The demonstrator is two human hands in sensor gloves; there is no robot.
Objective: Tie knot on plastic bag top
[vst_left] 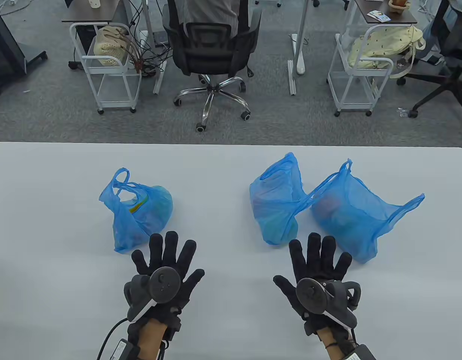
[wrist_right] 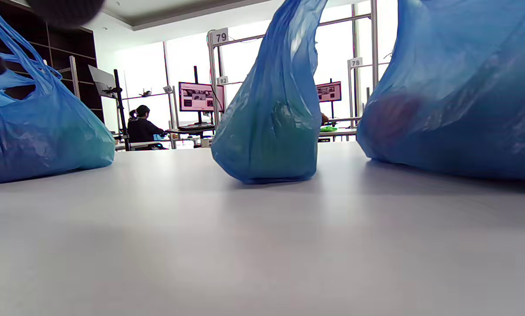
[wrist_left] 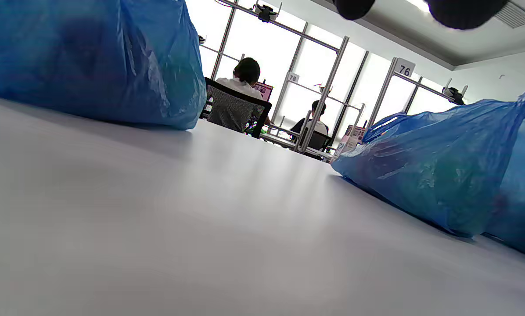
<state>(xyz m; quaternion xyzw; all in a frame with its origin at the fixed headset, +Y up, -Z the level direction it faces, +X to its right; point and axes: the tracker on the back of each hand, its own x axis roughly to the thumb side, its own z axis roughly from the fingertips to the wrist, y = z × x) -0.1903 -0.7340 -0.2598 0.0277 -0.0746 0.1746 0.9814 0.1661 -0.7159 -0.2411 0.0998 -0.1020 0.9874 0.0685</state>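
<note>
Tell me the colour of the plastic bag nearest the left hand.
Translucent blue, with yellow and green contents showing through. The bag shows best in the table view.

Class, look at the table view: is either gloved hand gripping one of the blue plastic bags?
No. The left hand and right hand lie flat with fingers spread on the table, short of the bags.

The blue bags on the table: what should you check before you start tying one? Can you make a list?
1. Left hand free, fingers spread, holding nothing: ok.
2. Right hand free, fingers spread: ok.
3. Left bag handles up and untied, loops open: ok.
4. Middle bag and right bag apart: not ok, they touch.
5. Bare table in front of the hands: ok.
6. What is inside the bags: cannot tell.
</note>
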